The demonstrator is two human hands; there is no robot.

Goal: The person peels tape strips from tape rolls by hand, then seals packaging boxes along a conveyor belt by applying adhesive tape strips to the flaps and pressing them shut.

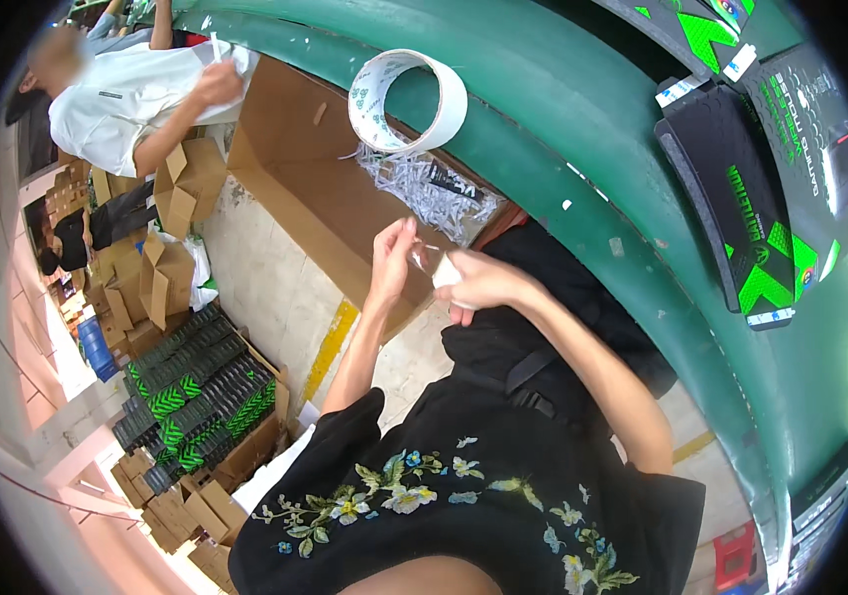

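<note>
My left hand (394, 256) has its thumb and fingers pinched together at the edge of a small clear film piece (426, 256). Close beside it, my right hand (486, 281) is closed round a small white piece (445, 273), which looks like paper or a label roll; the fingers hide much of it. The film spans the short gap between both hands. Beyond them is an open brown carton (285, 124) with shredded paper (424, 193) inside. A wide roll of tape (454, 109) stands on the green table (543, 129), above the carton's right side.
Black and green mouse boxes (731, 198) lie on the table at right. A black cloth or bag (563, 317) hangs by the table edge. Stacked black and green boxes (196, 387) and open cartons (161, 278) stand on the floor at left. A person in white (136, 109) works at far left.
</note>
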